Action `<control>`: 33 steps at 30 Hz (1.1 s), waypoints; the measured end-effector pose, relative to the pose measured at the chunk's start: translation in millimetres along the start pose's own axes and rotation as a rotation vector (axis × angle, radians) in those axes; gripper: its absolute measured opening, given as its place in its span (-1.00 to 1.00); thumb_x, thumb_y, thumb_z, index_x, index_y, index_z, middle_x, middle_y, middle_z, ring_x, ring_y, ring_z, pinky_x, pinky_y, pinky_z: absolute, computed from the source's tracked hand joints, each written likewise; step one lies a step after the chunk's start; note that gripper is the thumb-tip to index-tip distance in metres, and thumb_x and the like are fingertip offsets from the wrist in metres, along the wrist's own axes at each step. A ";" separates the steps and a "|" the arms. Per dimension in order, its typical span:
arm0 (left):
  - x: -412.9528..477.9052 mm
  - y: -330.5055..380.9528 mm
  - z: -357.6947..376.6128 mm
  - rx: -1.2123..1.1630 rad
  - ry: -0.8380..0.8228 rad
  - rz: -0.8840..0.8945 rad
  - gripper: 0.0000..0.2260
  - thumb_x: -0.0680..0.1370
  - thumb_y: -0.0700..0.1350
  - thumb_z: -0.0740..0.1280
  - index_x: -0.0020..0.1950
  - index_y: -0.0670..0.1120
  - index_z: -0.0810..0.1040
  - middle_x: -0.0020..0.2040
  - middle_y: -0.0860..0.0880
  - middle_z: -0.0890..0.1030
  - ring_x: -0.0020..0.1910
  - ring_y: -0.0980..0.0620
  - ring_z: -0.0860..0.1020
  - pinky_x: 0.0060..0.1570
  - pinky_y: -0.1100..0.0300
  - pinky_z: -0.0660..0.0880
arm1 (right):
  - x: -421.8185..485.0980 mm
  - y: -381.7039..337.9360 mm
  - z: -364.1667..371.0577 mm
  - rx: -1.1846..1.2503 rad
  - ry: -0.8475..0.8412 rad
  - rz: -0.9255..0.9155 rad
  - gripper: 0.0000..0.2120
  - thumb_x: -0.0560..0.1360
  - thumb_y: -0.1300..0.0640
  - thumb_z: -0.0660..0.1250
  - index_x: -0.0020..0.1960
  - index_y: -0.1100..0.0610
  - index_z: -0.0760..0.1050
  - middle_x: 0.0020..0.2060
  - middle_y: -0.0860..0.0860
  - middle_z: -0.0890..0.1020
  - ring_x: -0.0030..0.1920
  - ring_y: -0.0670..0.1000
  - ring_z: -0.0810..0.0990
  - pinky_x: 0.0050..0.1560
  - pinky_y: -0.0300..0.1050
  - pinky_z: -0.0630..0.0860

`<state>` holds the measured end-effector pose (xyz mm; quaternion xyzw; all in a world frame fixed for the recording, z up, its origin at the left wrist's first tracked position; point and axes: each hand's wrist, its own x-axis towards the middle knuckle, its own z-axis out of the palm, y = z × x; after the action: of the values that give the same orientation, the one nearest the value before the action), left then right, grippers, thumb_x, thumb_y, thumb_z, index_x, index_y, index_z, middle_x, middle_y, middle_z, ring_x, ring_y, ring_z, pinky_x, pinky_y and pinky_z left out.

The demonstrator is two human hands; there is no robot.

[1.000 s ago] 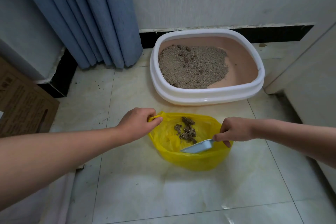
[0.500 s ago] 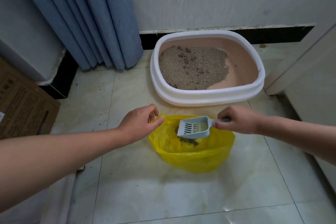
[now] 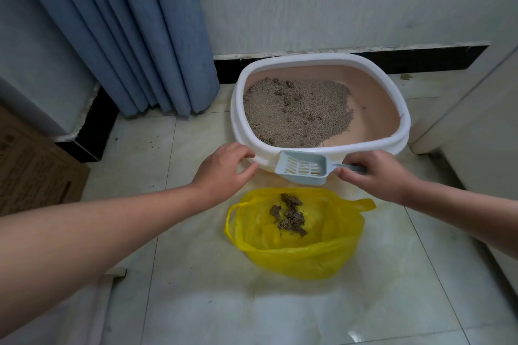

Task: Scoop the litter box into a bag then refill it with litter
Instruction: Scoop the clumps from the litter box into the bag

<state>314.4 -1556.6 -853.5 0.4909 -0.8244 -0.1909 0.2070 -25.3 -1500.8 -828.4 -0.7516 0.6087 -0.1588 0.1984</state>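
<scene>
The scooping step is in hand, between loads. The right hand (image 3: 375,175) pinches the handle of the slotted blue-grey litter scoop (image 3: 301,166), empty, its head just beyond the fingertips against the near rim of the litter box (image 3: 319,57). The left hand (image 3: 224,172), fingers loosely curled and holding nothing, reaches that same rim. Next, the scoop likely needs to clear the rim and dig under the dark clumps (image 3: 288,92) beyond the fingers. Half a second ago the scoop hung over the yellow bag (image 3: 297,258) while the left hand held the bag's handle; that bag now lies released, below both hands.
</scene>
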 end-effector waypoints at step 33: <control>67.0 -36.2 29.7 0.102 0.183 0.324 -0.67 0.47 0.15 0.48 -0.08 -0.11 0.61 -0.11 -0.01 0.51 -0.06 -0.03 0.48 -0.13 0.09 0.48 | 175.8 -32.4 56.1 -0.065 -0.400 0.411 -0.68 0.53 -0.13 0.30 -0.14 0.12 0.60 -0.36 0.01 0.57 -0.35 0.00 0.51 -0.39 -0.20 0.32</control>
<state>296.1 -1629.0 -886.9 0.3771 -0.8789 -0.0676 0.2841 65.9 -1661.0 -861.8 -0.6350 0.7018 0.0557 0.3180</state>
